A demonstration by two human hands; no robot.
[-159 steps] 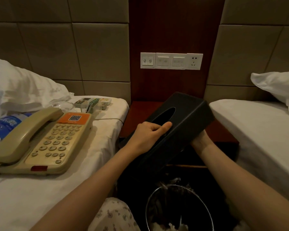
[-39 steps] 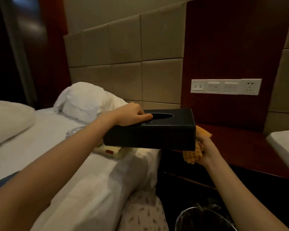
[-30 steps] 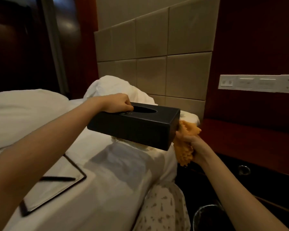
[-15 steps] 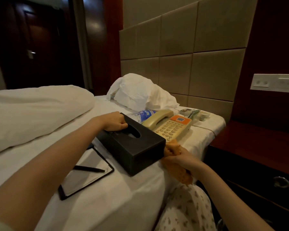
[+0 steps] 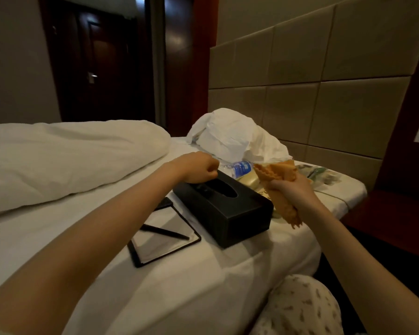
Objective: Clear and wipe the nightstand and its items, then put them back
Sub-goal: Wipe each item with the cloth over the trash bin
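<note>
Head view looked down across a white bed [image 5: 203, 298] toward a padded headboard [image 5: 312, 93]. On the sheet near the bed's edge lay a black tissue box [image 5: 230, 213], resting flat with its oval slot facing up. The left hand [image 5: 198, 169] was curled into a loose fist at the far end of the box's top; whether its fingers pressed the box or merely hovered over it could not be told. The right hand [image 5: 293, 189] was clamped around a bunched orange cloth [image 5: 279, 189], held in the air just beside the box's right end, with cloth sticking out above and below the fist.

Just left of the box lay a dark-framed notepad holder [image 5: 165, 240] with a black pen [image 5: 165, 232] across it. Behind the box, a water bottle [image 5: 240, 168] with a blue label lay on its side, and a cream-coloured telephone [image 5: 249, 181] showed only in part behind the right hand and the cloth. Some small items [image 5: 322, 174] sat farther back near the bed's corner, too blurred to tell. A crumpled white pillow [image 5: 235, 139] leaned against the headboard, and a folded duvet [image 5: 58, 153] lay at the left. The reddish-brown nightstand [image 5: 397, 218] stood at the right, next to the bed, its visible top bare.
</note>
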